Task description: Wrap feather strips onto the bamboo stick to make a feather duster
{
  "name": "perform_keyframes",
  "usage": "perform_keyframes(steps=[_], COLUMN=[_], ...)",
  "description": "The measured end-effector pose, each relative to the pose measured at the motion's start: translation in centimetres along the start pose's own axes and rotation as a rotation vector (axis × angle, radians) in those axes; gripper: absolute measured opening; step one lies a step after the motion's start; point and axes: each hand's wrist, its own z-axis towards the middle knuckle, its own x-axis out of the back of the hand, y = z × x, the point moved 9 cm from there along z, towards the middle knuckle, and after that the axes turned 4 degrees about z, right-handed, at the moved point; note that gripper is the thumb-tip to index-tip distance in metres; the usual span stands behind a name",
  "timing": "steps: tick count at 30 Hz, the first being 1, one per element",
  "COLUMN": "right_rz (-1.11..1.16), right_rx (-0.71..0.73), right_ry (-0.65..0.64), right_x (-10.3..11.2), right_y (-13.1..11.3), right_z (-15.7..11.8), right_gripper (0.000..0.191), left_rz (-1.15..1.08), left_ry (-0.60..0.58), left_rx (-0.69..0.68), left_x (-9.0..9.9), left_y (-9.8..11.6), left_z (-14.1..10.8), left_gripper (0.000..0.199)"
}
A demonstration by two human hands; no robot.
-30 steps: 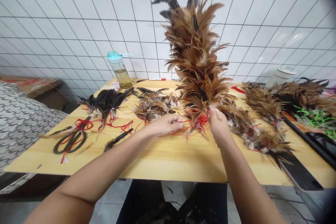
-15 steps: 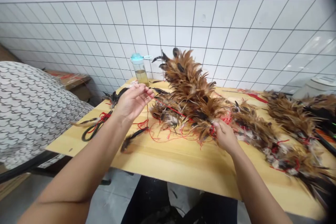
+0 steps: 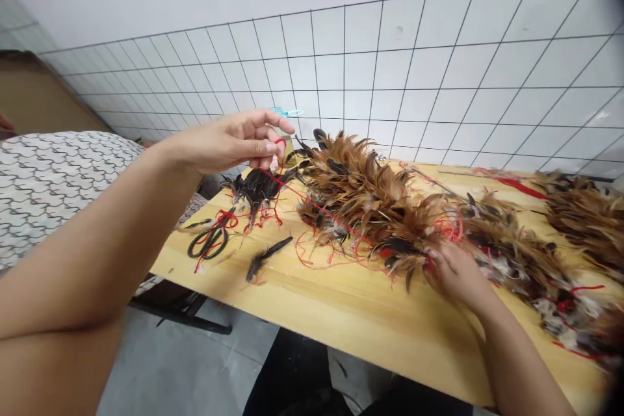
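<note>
My left hand [image 3: 244,143] is raised over the table's far left part, its fingers closed on a red string [image 3: 316,206]. That string stretches down rightward to a long bundle of brown and black feathers [image 3: 365,182]. Around the bundle's near right end my right hand [image 3: 455,273] is closed, and its fingertips are partly hidden by feathers. A pinkish-red tangle of string [image 3: 449,227] shows just above the right hand. Below the left hand lie black feathers [image 3: 258,190] with red string ends. One loose dark feather [image 3: 267,259] rests near the table's front edge.
Black-handled scissors [image 3: 208,242] lie at the left of the wooden table [image 3: 341,312]. More feather bundles [image 3: 517,240] lie to the right. A bottle with a light blue cap [image 3: 279,112] stands behind my left hand. Patterned cloth [image 3: 63,188] bulges at the left, and a tiled wall rises behind.
My left hand has moved up and turned palm down, and the red string now runs taut from it. The feather bundle has dropped lower, still in my right hand. The view has shifted left.
</note>
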Motion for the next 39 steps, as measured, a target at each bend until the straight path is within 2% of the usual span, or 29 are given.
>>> perform_keyframes(steps=[4, 7, 10, 15, 16, 17, 18, 20, 22, 24, 27, 31, 36, 39], right_rz=[-0.008, -0.014, -0.022, -0.063, -0.064, -0.063, -0.06, -0.05, -0.027, 0.015, 0.077, 0.123, 0.135, 0.169], right_rx=[0.041, 0.077, 0.122, 0.111, 0.113, 0.118, 0.125, 0.14, 0.147, 0.145, 0.131, 0.143, 0.059, 0.039], right_ry=[0.058, 0.078, 0.03, -0.025, -0.019, -0.005, 0.013, 0.044, 0.057, 0.051, 0.049, 0.092, 0.185, 0.161], right_x=[0.9, 1.1, 0.5, -0.6, -0.6, -0.5, -0.3, 0.0, 0.4, 0.7, 1.3, 2.2, 2.8, 2.3], right_y=[0.3, 0.2, -0.1, 0.5, 0.6, 0.6, 0.5, 0.2, -0.2, -0.7, -1.2, -1.1, 0.7, 1.0], right_z=[-0.3, -0.4, -0.4, -0.5, -0.5, -0.6, -0.6, -0.7, -0.8, -0.7, -0.5, -0.6, -1.3, -1.5], right_gripper=[0.042, 0.041, 0.04, 0.043, 0.043, 0.042, 0.042, 0.041, 0.043, 0.046, 0.049, 0.052, 0.058, 0.06], left_rz=[0.007, -0.002, 0.054, 0.244, 0.259, 0.264, 0.264, 0.24, 0.17, 0.074, -0.011, -0.025, -0.059, -0.147], left_ry=[-0.023, -0.108, -0.272, -0.604, -0.652, -0.665, -0.629, -0.428, -0.203, -0.076, -0.103, -0.153, 0.02, 0.057], left_rx=[-0.163, -0.298, -0.329, -0.237, -0.231, -0.236, -0.244, -0.247, -0.217, -0.172, -0.11, -0.062, -0.095, -0.214], left_x=[0.3, -0.6, -3.8, -11.5, -12.5, -13.1, -13.1, -11.3, -8.1, -5.2, -2.8, -0.6, 2.7, 3.2], left_y=[3.2, 5.6, 7.8, 10.0, 10.1, 10.2, 10.1, 9.5, 8.0, 6.2, 3.9, 1.8, 0.0, 0.5], left_z=[1.0, 1.6, 1.3, -1.5, -1.8, -1.7, -1.1, 1.3, 4.0, 6.1, 7.9, 8.3, 8.6, 8.6], left_gripper=[0.035, 0.035, 0.032, 0.031, 0.032, 0.032, 0.032, 0.028, 0.025, 0.026, 0.027, 0.026, 0.025, 0.028])
